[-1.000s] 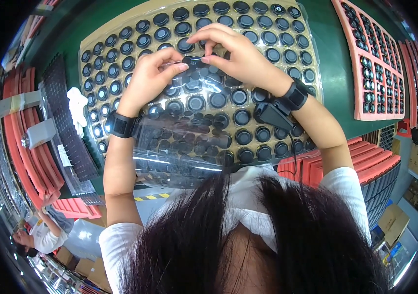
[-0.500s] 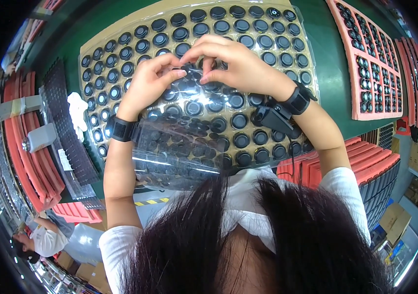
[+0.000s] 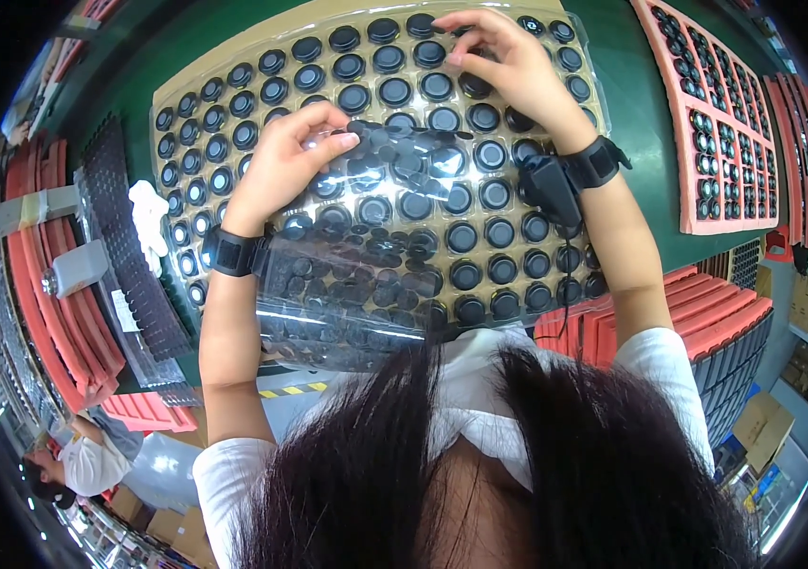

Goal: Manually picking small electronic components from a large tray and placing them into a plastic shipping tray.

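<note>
My left hand (image 3: 282, 166) pinches the upper edge of a clear plastic sheet (image 3: 342, 327) dotted with thin black round stickers (image 3: 385, 242). The sheet curves down toward my body, over part of a tray. In that clear tray (image 3: 590, 59) stand rows of black round parts (image 3: 394, 92), which look like lens caps or small speakers. Over its far rows is my right hand (image 3: 517, 74), fingers curled, with a small dark disc (image 3: 439, 26) at the index fingertip. This disc looks like one of the stickers and is close to a part in the back row.
A pink foam tray (image 3: 683, 180) of round parts lies at the right on the green table (image 3: 636, 123). Pink trays (image 3: 669, 313) are stacked at the near right. A white crumpled cloth (image 3: 149, 223) and a dark perforated sheet (image 3: 124, 247) lie left. Another person (image 3: 91, 465) sits far left.
My right hand has left the sheet's upper edge and moved up and right over the far rows, with a small disc at its fingertip. My left hand stays on the sheet.
</note>
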A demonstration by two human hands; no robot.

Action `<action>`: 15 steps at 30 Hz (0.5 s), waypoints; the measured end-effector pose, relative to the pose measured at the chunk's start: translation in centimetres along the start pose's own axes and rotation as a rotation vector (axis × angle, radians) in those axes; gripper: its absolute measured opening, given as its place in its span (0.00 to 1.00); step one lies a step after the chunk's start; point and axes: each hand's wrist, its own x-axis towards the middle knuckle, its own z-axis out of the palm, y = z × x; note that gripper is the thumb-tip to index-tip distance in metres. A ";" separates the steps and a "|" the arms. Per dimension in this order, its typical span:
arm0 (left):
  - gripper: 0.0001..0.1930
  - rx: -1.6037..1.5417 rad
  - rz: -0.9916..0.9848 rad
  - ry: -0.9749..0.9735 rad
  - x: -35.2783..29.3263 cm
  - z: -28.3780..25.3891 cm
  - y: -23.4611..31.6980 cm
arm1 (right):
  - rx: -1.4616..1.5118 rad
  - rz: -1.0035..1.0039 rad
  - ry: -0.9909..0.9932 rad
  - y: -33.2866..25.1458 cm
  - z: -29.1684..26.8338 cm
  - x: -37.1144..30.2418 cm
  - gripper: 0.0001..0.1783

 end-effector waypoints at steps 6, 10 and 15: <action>0.08 -0.001 0.002 0.009 0.0 0.2 -0.1 | -0.049 0.052 0.062 -0.3 -0.2 -0.1 0.12; 0.08 0.005 -0.011 0.004 0.0 0.2 0.0 | -0.127 0.060 0.023 -0.2 -0.2 0.0 0.09; 0.08 -0.004 -0.007 -0.006 0.1 0.1 -0.2 | -0.104 0.038 0.004 0.0 -0.2 0.0 0.07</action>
